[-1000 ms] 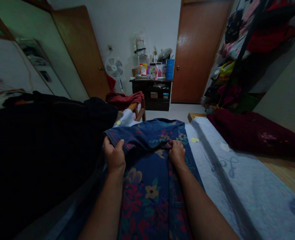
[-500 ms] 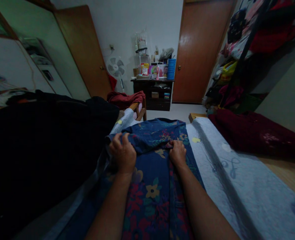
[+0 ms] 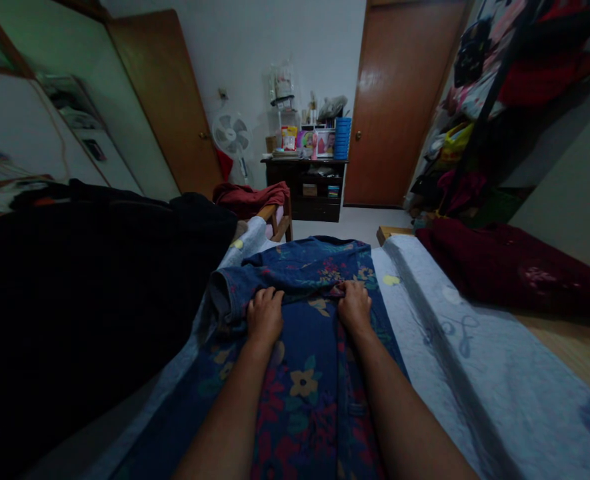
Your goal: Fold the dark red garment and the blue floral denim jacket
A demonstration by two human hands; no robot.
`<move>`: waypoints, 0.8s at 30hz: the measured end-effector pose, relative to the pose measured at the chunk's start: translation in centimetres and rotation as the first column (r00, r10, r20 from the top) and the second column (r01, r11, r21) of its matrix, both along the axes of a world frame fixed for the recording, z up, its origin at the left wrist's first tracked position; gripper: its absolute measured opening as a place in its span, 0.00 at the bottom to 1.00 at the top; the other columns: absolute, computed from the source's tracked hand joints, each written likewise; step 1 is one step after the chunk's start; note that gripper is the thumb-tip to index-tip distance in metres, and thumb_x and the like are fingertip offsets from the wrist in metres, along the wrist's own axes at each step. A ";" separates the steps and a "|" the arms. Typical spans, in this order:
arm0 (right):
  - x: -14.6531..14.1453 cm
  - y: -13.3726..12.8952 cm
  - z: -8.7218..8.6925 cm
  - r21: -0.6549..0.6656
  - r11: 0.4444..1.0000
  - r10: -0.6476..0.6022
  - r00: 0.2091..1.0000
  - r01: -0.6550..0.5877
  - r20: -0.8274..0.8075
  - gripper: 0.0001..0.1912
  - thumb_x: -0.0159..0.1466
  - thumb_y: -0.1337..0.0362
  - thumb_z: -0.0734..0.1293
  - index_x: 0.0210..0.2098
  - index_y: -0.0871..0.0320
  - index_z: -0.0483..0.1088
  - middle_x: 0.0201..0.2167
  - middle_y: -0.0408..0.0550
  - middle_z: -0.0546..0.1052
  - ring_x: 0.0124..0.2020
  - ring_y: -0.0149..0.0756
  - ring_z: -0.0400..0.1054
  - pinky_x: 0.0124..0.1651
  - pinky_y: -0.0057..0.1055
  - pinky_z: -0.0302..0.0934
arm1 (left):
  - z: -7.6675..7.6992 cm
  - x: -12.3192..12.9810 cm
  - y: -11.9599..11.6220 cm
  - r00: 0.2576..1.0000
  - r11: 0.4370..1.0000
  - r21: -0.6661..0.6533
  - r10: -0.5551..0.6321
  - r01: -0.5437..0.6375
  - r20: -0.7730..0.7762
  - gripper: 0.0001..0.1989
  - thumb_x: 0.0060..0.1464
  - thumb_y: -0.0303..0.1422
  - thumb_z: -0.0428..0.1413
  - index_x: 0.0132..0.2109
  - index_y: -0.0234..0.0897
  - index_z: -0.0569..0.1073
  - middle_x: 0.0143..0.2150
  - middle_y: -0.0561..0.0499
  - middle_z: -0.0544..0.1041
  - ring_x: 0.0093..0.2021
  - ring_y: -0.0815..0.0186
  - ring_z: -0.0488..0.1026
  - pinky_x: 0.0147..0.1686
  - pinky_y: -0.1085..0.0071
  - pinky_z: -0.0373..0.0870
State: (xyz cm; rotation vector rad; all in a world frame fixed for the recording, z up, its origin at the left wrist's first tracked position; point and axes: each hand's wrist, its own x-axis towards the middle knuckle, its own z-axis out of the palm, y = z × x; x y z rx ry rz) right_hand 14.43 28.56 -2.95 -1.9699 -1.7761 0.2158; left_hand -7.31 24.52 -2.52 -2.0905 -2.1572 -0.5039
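Observation:
A dark blue garment (image 3: 303,340) with red, yellow and green flowers lies spread on the bed (image 3: 515,373). Its sleeve is folded inward across the upper part, the cuff opening at the left. My left hand (image 3: 265,315) rests on the fabric just below the folded sleeve, its fingers bent and close together over the cloth. At the sleeve's right end, near the front edge, my right hand (image 3: 355,307) has its fingers closed on the garment. The fingertips of both hands are partly hidden.
Black clothing (image 3: 89,313) is heaped at the left. A maroon garment (image 3: 505,267) lies at the right edge of the bed. Beyond the bed stand a wooden chair with red cloth (image 3: 255,199), a fan (image 3: 231,133) and a dark cabinet (image 3: 295,190).
My left hand has moved right and slightly down from the sleeve's cuff end, which now shows uncovered. My right hand has stayed in nearly the same place.

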 end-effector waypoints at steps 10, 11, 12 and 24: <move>0.1 0.1 0.1 -0.016 1.000 0.012 1.000 -0.013 -0.019 0.18 0.63 0.72 0.58 0.47 0.50 0.72 0.49 0.51 0.70 0.50 0.44 0.61 0.47 0.36 0.54 | 1.9 0.2 1.5 0.973 0.980 0.122 0.129 -0.154 0.193 0.13 0.63 0.27 0.45 0.48 0.41 0.72 0.48 0.50 0.76 0.41 0.64 0.74 0.39 0.70 0.66; 0.2 0.1 0.1 -0.014 1.000 0.012 1.000 -0.012 -0.024 0.19 0.63 0.73 0.57 0.47 0.50 0.72 0.49 0.51 0.70 0.49 0.44 0.61 0.47 0.36 0.54 | 2.1 0.3 1.6 0.965 0.973 0.151 0.140 -0.176 0.223 0.13 0.64 0.27 0.44 0.48 0.41 0.71 0.48 0.50 0.76 0.41 0.64 0.74 0.38 0.70 0.66; 0.2 0.2 0.1 -0.015 1.000 0.010 0.999 -0.011 -0.030 0.19 0.63 0.73 0.57 0.47 0.51 0.72 0.49 0.51 0.70 0.49 0.43 0.61 0.47 0.36 0.54 | 2.3 0.3 1.6 0.956 0.965 0.176 0.147 -0.195 0.252 0.13 0.64 0.27 0.44 0.48 0.41 0.71 0.48 0.50 0.76 0.42 0.63 0.74 0.39 0.70 0.66; 0.7 0.9 -0.1 -0.079 0.997 -0.018 0.996 0.011 -0.093 0.19 0.60 0.73 0.58 0.40 0.51 0.76 0.47 0.52 0.70 0.50 0.44 0.62 0.50 0.38 0.55 | 2.4 0.6 1.6 0.974 0.968 0.104 0.226 -0.227 0.025 0.14 0.56 0.26 0.49 0.44 0.44 0.76 0.49 0.45 0.71 0.49 0.52 0.66 0.43 0.58 0.64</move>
